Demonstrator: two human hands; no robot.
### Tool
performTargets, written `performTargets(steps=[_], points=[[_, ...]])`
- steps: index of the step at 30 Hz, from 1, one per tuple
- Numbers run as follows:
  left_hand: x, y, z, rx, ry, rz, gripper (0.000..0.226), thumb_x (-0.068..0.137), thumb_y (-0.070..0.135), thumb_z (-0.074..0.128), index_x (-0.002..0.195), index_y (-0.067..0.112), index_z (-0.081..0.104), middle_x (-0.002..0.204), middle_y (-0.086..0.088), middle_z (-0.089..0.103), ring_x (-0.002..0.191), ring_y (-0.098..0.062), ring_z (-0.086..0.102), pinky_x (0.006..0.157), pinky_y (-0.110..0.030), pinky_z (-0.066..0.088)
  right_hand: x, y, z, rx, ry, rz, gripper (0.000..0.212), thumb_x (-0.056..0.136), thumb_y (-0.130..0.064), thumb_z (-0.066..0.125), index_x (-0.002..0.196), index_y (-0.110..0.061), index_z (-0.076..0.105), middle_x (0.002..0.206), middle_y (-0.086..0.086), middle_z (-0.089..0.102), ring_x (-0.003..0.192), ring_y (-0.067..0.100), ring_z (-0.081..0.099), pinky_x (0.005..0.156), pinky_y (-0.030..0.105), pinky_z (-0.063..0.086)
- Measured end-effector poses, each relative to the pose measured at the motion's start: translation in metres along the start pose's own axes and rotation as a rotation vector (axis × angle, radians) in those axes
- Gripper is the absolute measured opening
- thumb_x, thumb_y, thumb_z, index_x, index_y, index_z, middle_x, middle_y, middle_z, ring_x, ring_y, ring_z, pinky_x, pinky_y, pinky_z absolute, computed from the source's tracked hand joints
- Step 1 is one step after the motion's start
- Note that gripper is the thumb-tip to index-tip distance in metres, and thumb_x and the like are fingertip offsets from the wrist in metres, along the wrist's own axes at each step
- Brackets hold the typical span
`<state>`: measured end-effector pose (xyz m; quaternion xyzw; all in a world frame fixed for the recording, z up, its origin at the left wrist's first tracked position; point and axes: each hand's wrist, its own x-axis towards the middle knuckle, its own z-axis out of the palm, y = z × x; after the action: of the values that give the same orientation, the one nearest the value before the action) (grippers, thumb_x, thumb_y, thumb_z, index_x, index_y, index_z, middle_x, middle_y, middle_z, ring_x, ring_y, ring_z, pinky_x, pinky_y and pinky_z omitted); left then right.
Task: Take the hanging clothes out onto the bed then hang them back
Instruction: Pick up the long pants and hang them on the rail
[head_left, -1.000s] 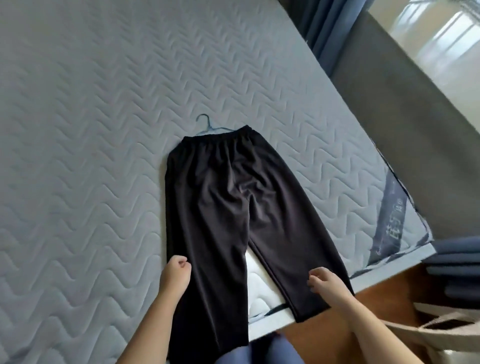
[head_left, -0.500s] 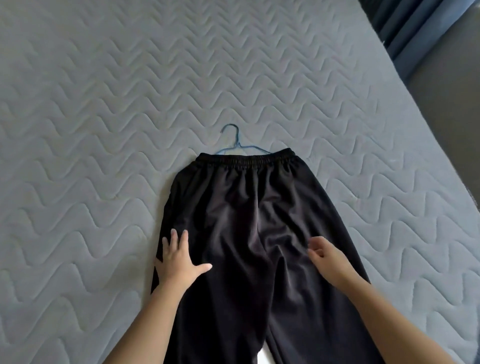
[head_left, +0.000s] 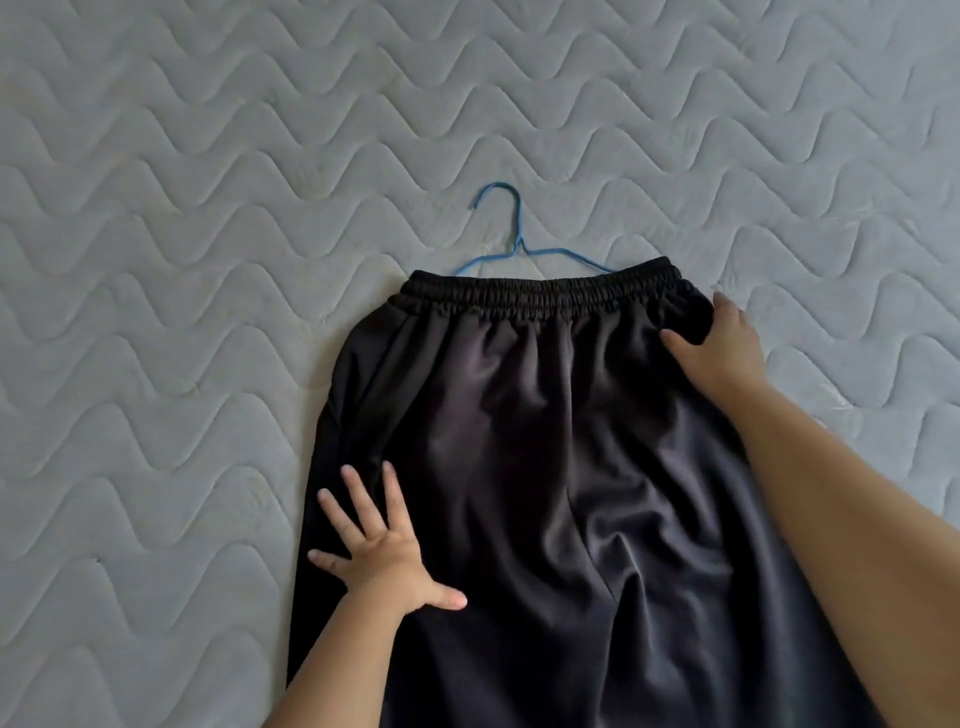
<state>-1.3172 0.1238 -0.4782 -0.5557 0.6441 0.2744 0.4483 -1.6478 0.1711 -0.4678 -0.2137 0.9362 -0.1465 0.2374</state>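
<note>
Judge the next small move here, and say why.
Probably the right hand lifts the corner of the waistband it seems to grip, to reach the blue hanger: only its hook and shoulders show above the black trousers, and the left hand lies flat on one leg, steadying them on the mattress.

trousers (head_left: 545, 467): black all over, plain, with a dull grey sheen where the folds catch the light
waistband (head_left: 540, 296): black, closely ribbed by its gathers
hanger (head_left: 520, 223): bright blue wire, plain
bed (head_left: 208, 260): pale grey with a faint blue-green cast, quilted all over in rows of wavy stitched lines, one tone throughout
</note>
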Motion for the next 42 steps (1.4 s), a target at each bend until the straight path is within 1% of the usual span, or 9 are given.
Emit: performTargets(steps=[4, 8, 16, 19, 23, 32, 36, 39, 42], points=[[0.004, -0.001, 0.0, 0.016, -0.028, -0.018, 0.156, 0.047, 0.062, 0.079, 0.1, 0.018, -0.061, 0.102, -0.019, -0.07, 0.109, -0.046, -0.052, 0.104, -0.07, 0.005, 0.03, -0.011, -0.005, 0.01, -0.04, 0.044, 0.076, 0.075, -0.037, 0.07, 0.136, -0.006, 0.038, 0.138, 0.019, 0.042, 0.128, 0.035, 0.037, 0.105, 0.041, 0.032], [0.007, 0.0, -0.001, 0.008, -0.033, -0.023, 0.156, 0.047, 0.061, 0.08, 0.1, 0.018, -0.061, 0.101, -0.02, -0.071, 0.099, -0.044, -0.056, 0.104, -0.07, 0.003, 0.036, -0.027, -0.006, 0.078, -0.175, 0.063, 0.051, 0.068, -0.024, 0.064, 0.111, 0.001, 0.053, 0.101, 0.017, 0.057, 0.09, 0.028, 0.055, 0.067, 0.029, 0.038], [-0.01, -0.009, 0.003, -0.046, 0.175, 0.086, 0.148, 0.051, 0.063, 0.076, 0.119, 0.028, -0.05, 0.129, -0.014, -0.058, 0.127, -0.042, -0.041, 0.108, -0.065, 0.007, -0.048, -0.023, -0.05, 0.159, -0.153, -0.059, 0.022, 0.076, 0.001, 0.053, 0.095, -0.002, 0.063, 0.083, 0.014, 0.061, 0.081, 0.024, 0.056, 0.071, 0.031, 0.041], [-0.041, -0.022, 0.009, -0.208, 0.396, 0.175, 0.104, 0.074, 0.053, 0.065, 0.147, 0.022, -0.003, 0.156, -0.009, -0.012, 0.144, -0.032, -0.003, 0.112, -0.049, 0.025, -0.099, -0.01, -0.078, 0.26, -0.237, -0.05, 0.015, 0.072, 0.006, 0.054, 0.084, 0.004, 0.063, 0.072, 0.013, 0.06, 0.066, 0.022, 0.054, 0.062, 0.031, 0.041], [-0.1, -0.035, 0.005, -0.625, 0.498, 0.188, 0.061, 0.085, 0.033, 0.061, 0.136, 0.011, 0.037, 0.143, -0.01, 0.04, 0.128, -0.026, 0.042, 0.1, -0.038, 0.042, -0.158, 0.012, -0.112, 0.427, -0.297, 0.062, 0.017, 0.06, 0.002, 0.058, 0.076, 0.006, 0.061, 0.068, 0.012, 0.056, 0.066, 0.023, 0.052, 0.064, 0.033, 0.041], [-0.231, -0.041, -0.07, -0.66, 0.773, 0.539, 0.066, 0.089, 0.032, 0.054, 0.145, 0.016, 0.022, 0.154, -0.002, 0.024, 0.141, -0.022, 0.022, 0.115, -0.039, 0.023, -0.258, 0.054, -0.215, 0.625, -0.199, 0.053, 0.032, 0.037, -0.002, 0.052, 0.066, 0.012, 0.055, 0.065, 0.014, 0.052, 0.065, 0.028, 0.051, 0.064, 0.049, 0.045], [-0.276, -0.04, -0.076, -0.647, 0.746, 0.539, 0.041, 0.091, 0.03, 0.05, 0.129, 0.014, 0.045, 0.128, -0.009, 0.049, 0.12, -0.028, 0.049, 0.097, -0.036, 0.041, -0.285, 0.065, -0.264, 0.638, -0.132, -0.013, 0.011, 0.052, 0.015, 0.056, 0.061, 0.01, 0.052, 0.041, -0.004, 0.05, 0.047, 0.018, 0.049, 0.057, 0.032, 0.037], [-0.309, -0.054, -0.055, -0.751, 0.777, 0.525, 0.011, 0.091, 0.024, 0.051, 0.091, 0.015, 0.058, 0.091, -0.003, 0.055, 0.09, -0.027, 0.059, 0.072, -0.029, 0.039, -0.306, 0.067, -0.287, 0.616, -0.124, -0.094, 0.029, 0.044, 0.003, 0.056, 0.071, 0.014, 0.056, 0.055, 0.007, 0.053, 0.056, 0.022, 0.05, 0.058, 0.031, 0.038], [-0.338, -0.077, -0.014, -0.913, 0.855, 0.506, 0.007, 0.089, 0.02, 0.055, 0.085, 0.017, 0.06, 0.082, 0.001, 0.06, 0.082, -0.021, 0.059, 0.071, -0.027, 0.039, -0.33, 0.069, -0.292, 0.528, -0.126, -0.158, 0.028, 0.061, 0.013, 0.055, 0.075, -0.01, 0.061, 0.068, 0.009, 0.057, 0.062, 0.022, 0.052, 0.059, 0.027, 0.04]])
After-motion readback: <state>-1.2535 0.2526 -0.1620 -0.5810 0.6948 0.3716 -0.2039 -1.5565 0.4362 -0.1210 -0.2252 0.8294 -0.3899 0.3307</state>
